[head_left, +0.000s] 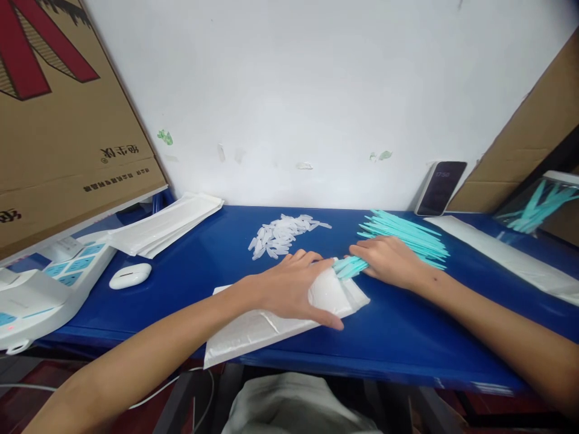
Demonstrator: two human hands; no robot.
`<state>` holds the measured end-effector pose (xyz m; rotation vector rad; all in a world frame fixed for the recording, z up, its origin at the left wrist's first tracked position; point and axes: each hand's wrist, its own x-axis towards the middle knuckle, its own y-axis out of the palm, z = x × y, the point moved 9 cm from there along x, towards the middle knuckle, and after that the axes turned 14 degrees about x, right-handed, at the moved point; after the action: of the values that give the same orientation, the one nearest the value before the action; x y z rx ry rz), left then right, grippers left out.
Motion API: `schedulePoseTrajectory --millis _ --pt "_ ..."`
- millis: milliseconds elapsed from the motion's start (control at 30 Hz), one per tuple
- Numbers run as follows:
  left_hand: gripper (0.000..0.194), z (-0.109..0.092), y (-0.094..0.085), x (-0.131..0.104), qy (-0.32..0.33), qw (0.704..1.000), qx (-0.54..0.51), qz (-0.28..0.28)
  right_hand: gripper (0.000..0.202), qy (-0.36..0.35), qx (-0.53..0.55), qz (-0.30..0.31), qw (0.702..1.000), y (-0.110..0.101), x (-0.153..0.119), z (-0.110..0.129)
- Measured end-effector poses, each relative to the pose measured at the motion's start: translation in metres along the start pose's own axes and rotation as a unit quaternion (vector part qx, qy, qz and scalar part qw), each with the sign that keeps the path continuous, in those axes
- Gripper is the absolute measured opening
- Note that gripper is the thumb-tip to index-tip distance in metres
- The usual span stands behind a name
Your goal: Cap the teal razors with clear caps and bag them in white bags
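A white, partly see-through bag (266, 330) lies slanted at the front edge of the blue table. My left hand (294, 286) is wrapped over the bag near its open right end, thumb toward me and fingers on the far side. In my right hand (384, 259) is a small bundle of teal sticks (350, 267), its left end inside the bag's mouth. Just behind that hand lies a pile of more teal sticks (407, 235). Small whitish translucent pieces (283, 233) form a heap beyond my left hand.
White bags (167, 223) are stacked at the back left, near a white earbud case (130, 276) and a power strip (81, 283). A phone (441, 188) leans at the back right, beside a long white sleeve (506, 256) and a clear container (538, 202) with teal sticks. Cardboard (67, 120) stands left.
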<state>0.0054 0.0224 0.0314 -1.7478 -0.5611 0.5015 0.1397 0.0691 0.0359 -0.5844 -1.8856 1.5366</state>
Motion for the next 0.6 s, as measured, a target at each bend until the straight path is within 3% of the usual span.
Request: schedulePoseTrajectory --millis 100,233,433,600 --pt "0.111 -0.003 0.005 0.001 0.005 0.999 0.042 -0.007 0.009 -0.003 0.005 0.040 0.999 0.005 -0.001 0.001" --pt "0.090 -0.004 0.005 0.004 0.006 0.999 0.039 -0.016 0.008 -0.008 0.009 0.061 0.998 0.003 -0.003 0.000" --pt "0.080 -0.001 -0.001 0.006 0.002 1.000 0.000 -0.030 0.015 -0.001 -0.015 0.048 0.999 -0.003 -0.004 0.005" --pt "0.072 -0.009 -0.006 0.005 0.053 0.997 -0.031 -0.050 0.023 -0.025 -0.028 0.030 0.999 -0.010 0.001 0.008"
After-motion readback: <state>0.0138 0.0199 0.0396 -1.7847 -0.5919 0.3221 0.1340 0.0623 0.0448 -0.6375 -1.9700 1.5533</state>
